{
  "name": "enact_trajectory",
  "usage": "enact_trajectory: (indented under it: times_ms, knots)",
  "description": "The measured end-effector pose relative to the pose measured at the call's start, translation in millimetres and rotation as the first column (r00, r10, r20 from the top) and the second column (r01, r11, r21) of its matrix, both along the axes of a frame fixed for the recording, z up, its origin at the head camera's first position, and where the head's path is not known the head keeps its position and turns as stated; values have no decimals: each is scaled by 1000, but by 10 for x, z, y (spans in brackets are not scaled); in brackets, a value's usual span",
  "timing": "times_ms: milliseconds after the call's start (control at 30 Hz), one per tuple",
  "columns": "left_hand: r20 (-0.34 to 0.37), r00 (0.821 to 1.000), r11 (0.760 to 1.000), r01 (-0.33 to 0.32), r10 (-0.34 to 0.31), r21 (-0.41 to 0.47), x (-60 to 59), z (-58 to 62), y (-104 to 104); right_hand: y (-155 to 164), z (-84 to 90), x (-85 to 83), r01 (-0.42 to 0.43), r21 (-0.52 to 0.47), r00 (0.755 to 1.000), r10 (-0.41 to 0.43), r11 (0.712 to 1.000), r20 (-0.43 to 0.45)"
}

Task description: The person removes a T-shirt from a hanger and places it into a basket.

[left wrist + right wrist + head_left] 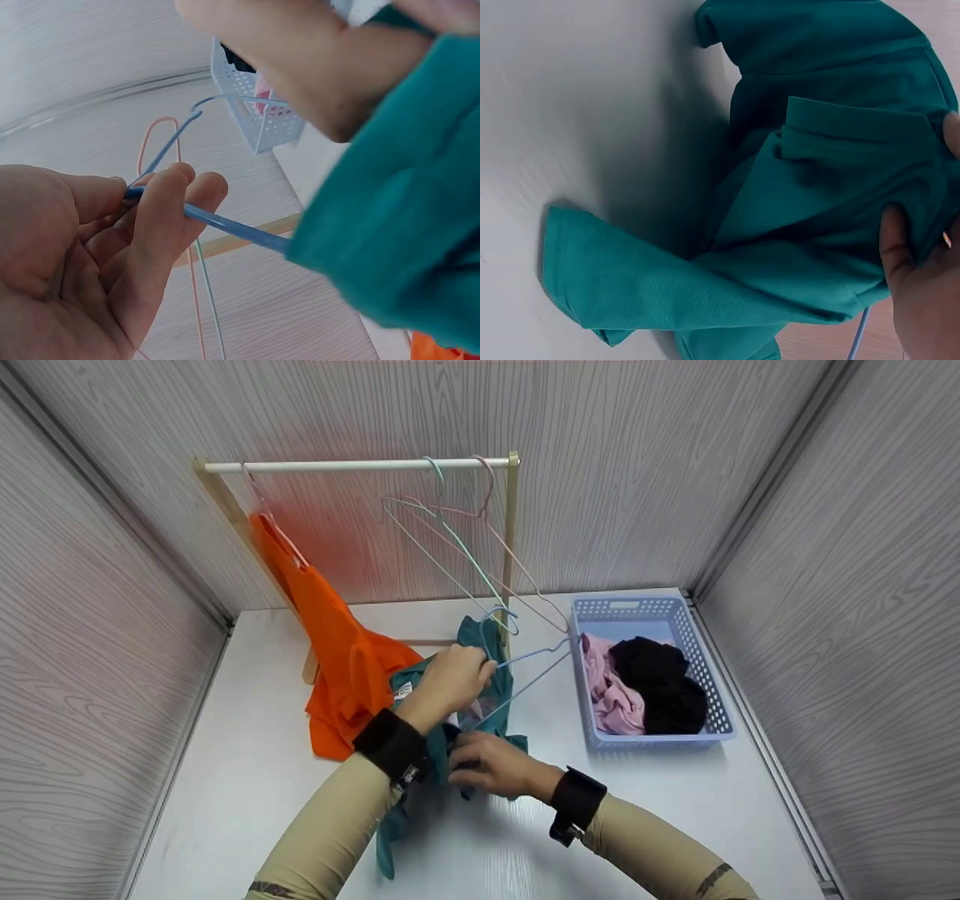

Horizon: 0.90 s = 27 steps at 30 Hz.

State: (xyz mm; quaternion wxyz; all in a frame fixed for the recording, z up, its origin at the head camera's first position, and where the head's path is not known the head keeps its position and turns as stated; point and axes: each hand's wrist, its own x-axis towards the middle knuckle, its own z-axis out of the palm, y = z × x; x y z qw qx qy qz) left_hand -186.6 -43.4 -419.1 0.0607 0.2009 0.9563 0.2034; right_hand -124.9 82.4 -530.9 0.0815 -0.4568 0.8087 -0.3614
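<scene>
My left hand (451,679) pinches a blue hanger (236,228) close to its hook, with the thumb and fingers curled on the wire in the left wrist view. One arm of the hanger runs into a teal garment (832,202); the other arm sticks out to the right, outside the cloth. Bunched cloth of the garment is gripped by my right hand (499,765), lower down and nearer me. Its thumb lies on the fabric in the right wrist view, while the other fingertips are partly hidden. Part of the garment hangs down onto the white table.
A rack with a white rod (337,466) stands at the back, with an orange garment (349,682) on a pink hanger at left. A green hanger (433,510) and another pink hanger (491,495) hang at right. A blue basket (600,741) holds pink and black clothes.
</scene>
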Motion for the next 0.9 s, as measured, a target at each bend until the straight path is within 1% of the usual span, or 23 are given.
enact_trajectory:
  times_ms: [67,133,300,400,500,567,633,767,867,900]
  knots:
    - [1,1000,1000,9,-9,8,-17,-15,17,4,-26,26,-64,5,998,64,998,16]
    - [12,1000,1000,4,-4,12,-36,-30,34,7,-55,49,-119,17,992,118,993,54]
    - [37,999,1000,-27,27,-2,-84,-62,78,16,-114,97,-203,74,966,188,976,176]
    - [38,999,999,-38,38,-6,-100,-75,89,30,-140,120,-210,94,954,183,973,237]
    - [36,998,999,-47,47,8,-102,-78,78,37,-161,135,-176,93,946,142,980,292]
    - [34,998,999,-51,50,19,-102,-83,74,43,-170,141,-150,92,944,114,984,311]
    - [35,998,998,-51,50,24,-100,-91,74,43,-172,147,-152,84,945,120,985,303]
    - [48,998,998,-51,49,31,-102,-111,85,25,-175,156,-205,72,958,185,976,218]
    - [52,998,998,-48,46,40,-104,-123,97,11,-184,169,-230,106,965,213,967,150]
    - [46,998,998,-42,40,40,-105,-127,100,11,-186,175,-237,124,966,220,964,140]
